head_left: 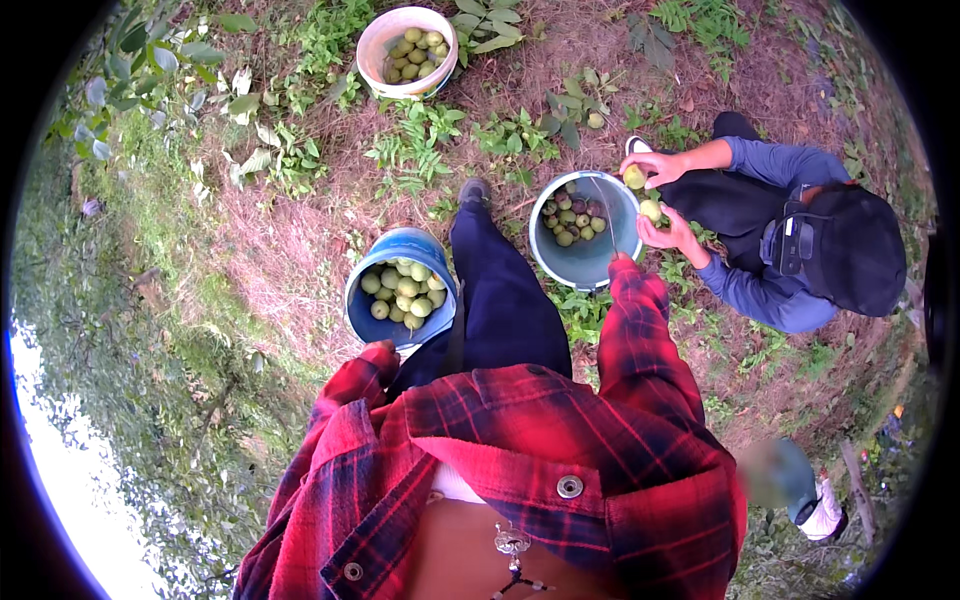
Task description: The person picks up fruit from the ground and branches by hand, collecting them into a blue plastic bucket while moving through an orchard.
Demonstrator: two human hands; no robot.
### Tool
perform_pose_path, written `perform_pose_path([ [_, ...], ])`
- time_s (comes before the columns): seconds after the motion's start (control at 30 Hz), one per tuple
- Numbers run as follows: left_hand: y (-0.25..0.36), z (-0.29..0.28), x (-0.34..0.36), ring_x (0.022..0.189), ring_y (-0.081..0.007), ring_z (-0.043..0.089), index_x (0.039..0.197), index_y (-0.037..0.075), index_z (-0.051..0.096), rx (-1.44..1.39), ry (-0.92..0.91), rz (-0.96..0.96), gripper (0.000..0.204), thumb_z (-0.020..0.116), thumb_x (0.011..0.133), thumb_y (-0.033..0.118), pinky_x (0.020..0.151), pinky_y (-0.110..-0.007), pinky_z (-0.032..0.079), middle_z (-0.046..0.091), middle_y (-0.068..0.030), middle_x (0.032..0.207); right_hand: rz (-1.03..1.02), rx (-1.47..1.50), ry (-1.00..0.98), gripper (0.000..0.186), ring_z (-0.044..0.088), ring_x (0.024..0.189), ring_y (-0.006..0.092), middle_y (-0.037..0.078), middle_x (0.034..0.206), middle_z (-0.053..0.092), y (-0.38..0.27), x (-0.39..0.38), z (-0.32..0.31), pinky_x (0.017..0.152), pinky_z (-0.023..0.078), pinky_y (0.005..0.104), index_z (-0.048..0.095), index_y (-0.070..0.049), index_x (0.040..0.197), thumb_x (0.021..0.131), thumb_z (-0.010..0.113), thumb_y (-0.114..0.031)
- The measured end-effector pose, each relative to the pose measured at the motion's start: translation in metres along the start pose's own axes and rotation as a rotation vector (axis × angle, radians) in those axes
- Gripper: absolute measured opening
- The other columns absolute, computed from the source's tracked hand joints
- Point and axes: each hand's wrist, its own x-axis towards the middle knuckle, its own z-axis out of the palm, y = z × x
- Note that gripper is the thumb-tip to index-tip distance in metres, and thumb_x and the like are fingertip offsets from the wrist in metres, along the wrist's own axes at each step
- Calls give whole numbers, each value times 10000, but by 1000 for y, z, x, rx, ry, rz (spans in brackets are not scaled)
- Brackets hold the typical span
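My right hand (622,265) is closed at the near right rim of a grey-blue bucket (567,268), on its thin wire handle (607,212). Inside that bucket lie several round fruits (565,238), some green and some dark-blotched. My left hand (380,350), mostly covered by its red plaid sleeve, is curled beside the near rim of a blue bucket (403,240). What it grips is hidden. Round pale-green fruits (408,288) partly fill the blue bucket, which leans toward me. A co-worker's two hands hold a yellow-green fruit (634,177) and another green fruit (650,211) above the grey-blue bucket's right rim.
A white bucket (371,50) with green fruits stands farther ahead. The co-worker in a black cap (856,250) is low at the right. Leafy plants (415,150) grow on the brown, needle-strewn ground. Another person (795,480) is farther off, lower right.
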Motion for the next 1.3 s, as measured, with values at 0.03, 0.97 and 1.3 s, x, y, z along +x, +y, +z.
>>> perform_pose_path([
  [0.03,12,-9,1,728,-296,515,772,49,518,26,-10,20,201,455,683,217,646,-360,401,534,-166,749,-20,-138,88,195,519,603,226,100,640,508,11,-7,1,552,413,329,466,-53,770,609,557,-116],
  [0.97,14,-1,27,758,-296,507,772,25,497,-286,78,139,205,458,718,219,664,-352,381,520,-176,739,-10,213,22,327,500,648,174,83,769,512,-47,-38,8,581,405,294,449,-56,946,642,556,-112],
  [1.3,6,3,23,714,-268,491,734,8,477,-301,58,96,217,475,720,224,635,-353,363,502,-153,694,30,755,-367,368,494,552,151,68,772,511,-76,-76,2,513,414,271,442,-59,965,630,589,-93],
])
